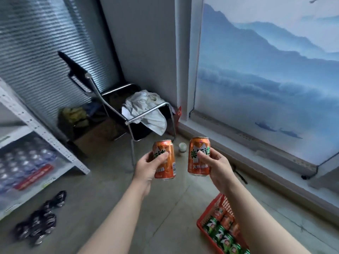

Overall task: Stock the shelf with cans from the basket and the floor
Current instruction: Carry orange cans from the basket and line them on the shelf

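My left hand (149,168) grips an orange can (166,162) upright in front of me. My right hand (217,168) grips a second orange can (199,155), also upright, a little to the right. Both cans are held above the floor. The red basket (211,215) sits at the lower right under my right forearm, holding several green and orange cans (222,235). Several black cans (39,220) lie on the floor at the lower left. The white metal shelf (44,132) stands at the left, with blue cans (23,162) packed on its lower level.
A black chair with a chrome frame (146,114) and a white cloth (146,110) on its seat stands ahead in the corner. A small white-capped jar (182,148) stands on the floor between the held cans. A mural wall runs along the right.
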Motion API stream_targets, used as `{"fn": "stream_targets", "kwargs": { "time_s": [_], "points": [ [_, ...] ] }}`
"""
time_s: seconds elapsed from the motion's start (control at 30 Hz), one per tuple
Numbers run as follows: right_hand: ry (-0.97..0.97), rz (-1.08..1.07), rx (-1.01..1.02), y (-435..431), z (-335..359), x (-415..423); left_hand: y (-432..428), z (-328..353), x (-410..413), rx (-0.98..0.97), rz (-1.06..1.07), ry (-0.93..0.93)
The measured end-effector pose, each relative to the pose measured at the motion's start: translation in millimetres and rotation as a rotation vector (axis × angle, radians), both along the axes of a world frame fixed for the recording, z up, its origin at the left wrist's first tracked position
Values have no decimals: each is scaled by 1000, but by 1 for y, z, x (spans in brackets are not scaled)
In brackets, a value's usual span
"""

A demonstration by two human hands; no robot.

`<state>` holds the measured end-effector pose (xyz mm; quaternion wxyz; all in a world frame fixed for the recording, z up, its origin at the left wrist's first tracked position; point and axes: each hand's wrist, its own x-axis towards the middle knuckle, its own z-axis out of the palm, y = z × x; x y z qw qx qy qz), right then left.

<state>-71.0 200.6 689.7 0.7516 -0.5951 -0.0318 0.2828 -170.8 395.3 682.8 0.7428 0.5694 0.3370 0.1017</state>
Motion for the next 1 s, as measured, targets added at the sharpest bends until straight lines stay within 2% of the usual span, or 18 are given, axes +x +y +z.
{"fn": "stream_targets", "kwargs": {
  "time_s": [0.2,0.43,0.7,1.0],
  "points": [
    [-7,294,88,135,31,-64,90,43,-109,30,340,-57],
    [-28,586,109,244,53,-152,153,69,-232,112,604,-62],
    [-53,802,124,292,83,-221,169,94,-326,120,776,-43],
    [-107,951,120,324,85,-252,171,86,-360,109,872,-83]
  ]
}}
